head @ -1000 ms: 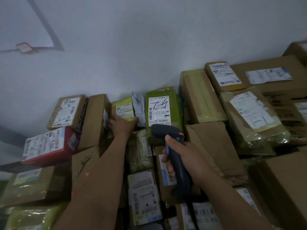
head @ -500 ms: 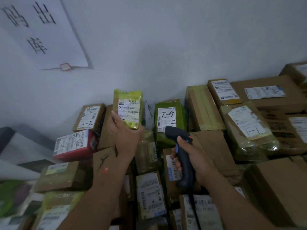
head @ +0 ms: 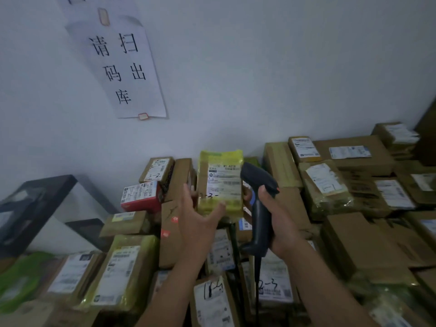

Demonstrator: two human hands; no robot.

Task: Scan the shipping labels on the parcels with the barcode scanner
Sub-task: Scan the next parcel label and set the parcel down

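Left fingers [head: 218, 208] round yellow parcel [head: 221, 182], scanner [head: 259, 208] beside.

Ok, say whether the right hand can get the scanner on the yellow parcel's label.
Probably yes: the right hand holds the scanner right beside the label, and the left hand holds the parcel up, label mostly uncovered.

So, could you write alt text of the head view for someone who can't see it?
A person's left hand holds a yellow-green parcel, label facing them, while the right hand grips a dark barcode scanner beside it. Labelled cardboard parcels are piled below against a white wall bearing a paper sign.
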